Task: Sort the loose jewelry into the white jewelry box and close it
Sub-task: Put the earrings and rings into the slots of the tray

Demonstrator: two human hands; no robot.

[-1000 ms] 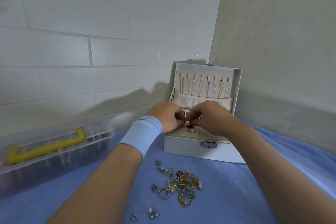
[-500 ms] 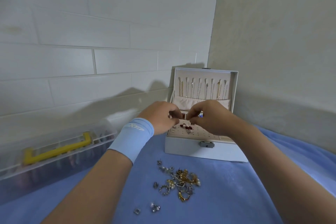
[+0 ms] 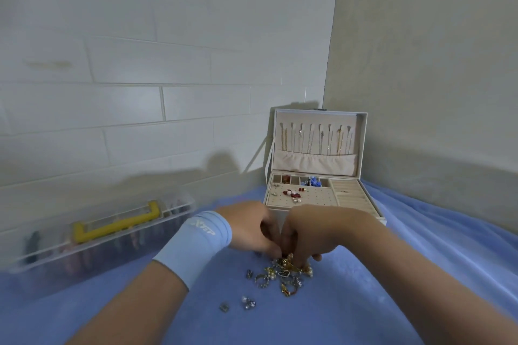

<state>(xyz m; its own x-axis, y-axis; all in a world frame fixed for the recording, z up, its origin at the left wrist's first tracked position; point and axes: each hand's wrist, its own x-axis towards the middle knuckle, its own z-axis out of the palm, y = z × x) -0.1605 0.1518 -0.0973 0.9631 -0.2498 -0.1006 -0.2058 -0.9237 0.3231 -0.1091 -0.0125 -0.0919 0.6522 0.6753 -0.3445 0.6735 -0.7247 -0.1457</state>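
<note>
The white jewelry box (image 3: 372,204) stands open against the corner, with chains hanging in its lid. Red earrings (image 3: 293,194) lie on its perforated pad, and a blue piece (image 3: 314,181) sits in a back compartment. The loose jewelry pile (image 3: 283,277) of gold and silver pieces lies on the blue cloth in front of the box. Both hands are down at the pile's far edge. My right hand (image 3: 316,232) has curled fingers pinching a gold piece at the top of the pile. My left hand (image 3: 249,228), with a blue wristband, curls beside it; its fingertips are hidden.
A clear plastic organizer case (image 3: 92,241) with a yellow handle sits at the left by the brick wall. Two small silver pieces (image 3: 248,302) and a clasp (image 3: 224,307) lie apart from the pile, nearer me. The blue cloth (image 3: 420,246) covers the surface.
Both hands left the box's earring pad and came down to the jewelry pile. The red earrings now lie on the pad.
</note>
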